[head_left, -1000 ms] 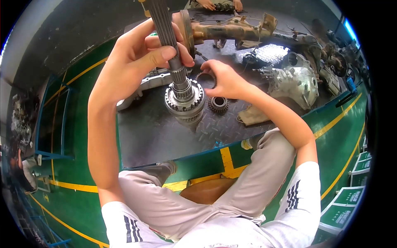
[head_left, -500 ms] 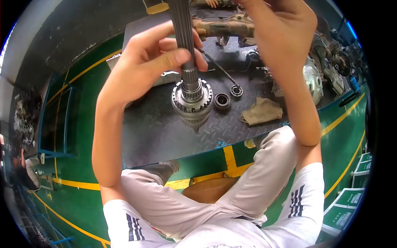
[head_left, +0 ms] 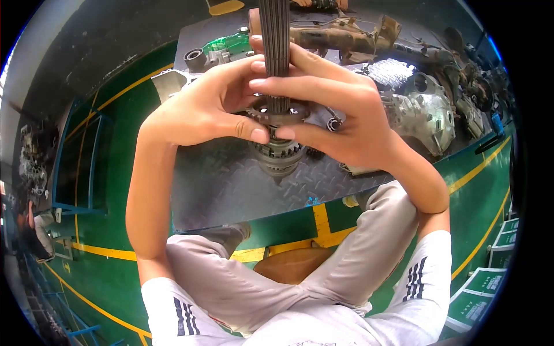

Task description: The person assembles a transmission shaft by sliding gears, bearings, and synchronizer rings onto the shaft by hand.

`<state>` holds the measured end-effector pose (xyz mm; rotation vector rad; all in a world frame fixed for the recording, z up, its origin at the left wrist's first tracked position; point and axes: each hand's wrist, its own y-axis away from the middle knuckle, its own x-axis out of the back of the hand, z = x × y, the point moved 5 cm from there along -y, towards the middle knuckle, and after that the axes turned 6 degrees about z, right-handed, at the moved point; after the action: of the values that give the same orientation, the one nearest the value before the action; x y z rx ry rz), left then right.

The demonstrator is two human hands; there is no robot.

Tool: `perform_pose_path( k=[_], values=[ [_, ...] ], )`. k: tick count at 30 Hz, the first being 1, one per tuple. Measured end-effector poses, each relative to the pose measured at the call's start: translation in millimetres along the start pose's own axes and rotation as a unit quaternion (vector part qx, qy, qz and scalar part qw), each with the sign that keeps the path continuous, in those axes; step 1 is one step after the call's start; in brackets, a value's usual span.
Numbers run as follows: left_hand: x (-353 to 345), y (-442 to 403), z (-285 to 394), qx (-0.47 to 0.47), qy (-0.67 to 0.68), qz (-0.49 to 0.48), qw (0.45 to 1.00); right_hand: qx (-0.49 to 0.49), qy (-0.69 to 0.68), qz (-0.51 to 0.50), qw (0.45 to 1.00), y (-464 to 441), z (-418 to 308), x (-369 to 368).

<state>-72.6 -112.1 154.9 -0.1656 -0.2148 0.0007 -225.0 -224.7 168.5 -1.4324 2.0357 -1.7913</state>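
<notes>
A long splined metal shaft (head_left: pixel 274 40) stands upright before me on the dark bench. Around its lower part, my left hand (head_left: pixel 202 109) and my right hand (head_left: pixel 346 106) grip a round metal ring (head_left: pixel 283 117) from either side. Both thumbs are at its near edge, and their tips almost meet. Fingers hide much of the ring, so its exact kind is unclear. Just below it sits a toothed gear (head_left: pixel 283 153) at the base of the shaft. Behind my right hand a small bearing (head_left: pixel 333 124) is partly visible.
The bench's textured metal top (head_left: pixel 225 190) carries a large rusty housing (head_left: pixel 346 34) at the back. A silver gearbox casing (head_left: pixel 424 118) is at the right. Another casting (head_left: pixel 216 56) stands at the back left. A wooden stool (head_left: pixel 294 265) shows between my legs.
My right hand has come down from high on the shaft to its lower part, where the metal ring now shows. My left hand has shifted lower and opposite it, closing on the ring.
</notes>
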Motion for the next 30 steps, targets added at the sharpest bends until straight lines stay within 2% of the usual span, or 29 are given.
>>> perform_pose_path(
  k=[2, 3, 4, 6, 8, 10, 11, 12, 14, 15, 18, 19, 20, 21, 22, 23, 24, 26, 28, 30],
  values=[
    [2, 2, -4, 0.032, -0.033, 0.034, 0.998, -0.044, -0.073, -0.004, 0.996, 0, 4, 1],
    [2, -1, -10, -0.009, -0.039, 0.026, 0.999, -0.081, -0.065, -0.028, 0.994, 4, 9, 3],
    [5, 1, -12, -0.010, -0.039, 0.026, 0.999, -0.081, -0.064, -0.028, 0.994, 5, 13, 1],
    [5, 1, -15, 0.026, -0.148, -0.010, 0.989, -0.048, -0.062, -0.003, 0.997, 8, 23, -1],
    [-1, -2, -16, 0.061, -0.113, 0.002, 0.992, -0.045, -0.059, -0.019, 0.997, 8, 23, -1],
    [2, -2, -20, 0.097, -0.185, 0.042, 0.977, -0.064, -0.079, -0.031, 0.994, 10, 26, -4],
    [1, -3, -15, 0.091, -0.211, 0.035, 0.973, -0.070, -0.086, -0.035, 0.993, 12, 27, -6],
    [3, -3, -20, 0.091, -0.211, 0.034, 0.973, -0.112, -0.169, -0.005, 0.979, 15, 30, -10],
    [6, -3, -24, -0.013, -0.225, 0.015, 0.974, -0.152, -0.249, 0.027, 0.956, 18, 35, -13],
    [3, -2, -23, -0.013, -0.225, 0.014, 0.974, -0.130, -0.247, 0.024, 0.960, 17, 35, -13],
    [-6, -1, -2, -0.051, -0.174, 0.044, 0.982, -0.107, -0.229, -0.002, 0.967, 12, 23, -6],
    [-6, -3, 3, -0.021, -0.119, 0.060, 0.991, -0.108, -0.221, -0.014, 0.969, 12, 22, -4],
    [-9, -6, 3, -0.039, -0.049, 0.072, 0.995, -0.108, -0.213, -0.025, 0.971, 12, 20, -2],
    [-12, -8, 3, -0.059, 0.021, 0.082, 0.995, -0.140, -0.245, 0.052, 0.958, 11, 28, 6],
    [-14, -9, 1, -0.058, 0.024, 0.084, 0.994, -0.172, -0.276, 0.126, 0.937, 12, 39, 15],
    [-14, -9, 2, -0.056, 0.012, 0.094, 0.994, -0.237, -0.188, 0.113, 0.947, 19, 61, 18],
    [-13, -9, 4, -0.056, -0.001, 0.103, 0.993, -0.278, -0.028, -0.012, 0.960, 22, 72, 12],
    [-11, -9, 4, -0.053, -0.015, 0.096, 0.994, -0.290, 0.100, -0.202, 0.930, 58, 107, -16],
    [-8, -8, 3, -0.042, -0.037, 0.092, 0.994, -0.323, 0.236, -0.393, 0.828, 107, 125, -42],
    [-7, -7, 3, -0.042, -0.031, 0.093, 0.994, -0.323, 0.245, -0.472, 0.783, 127, 127, -59]
  ],
)
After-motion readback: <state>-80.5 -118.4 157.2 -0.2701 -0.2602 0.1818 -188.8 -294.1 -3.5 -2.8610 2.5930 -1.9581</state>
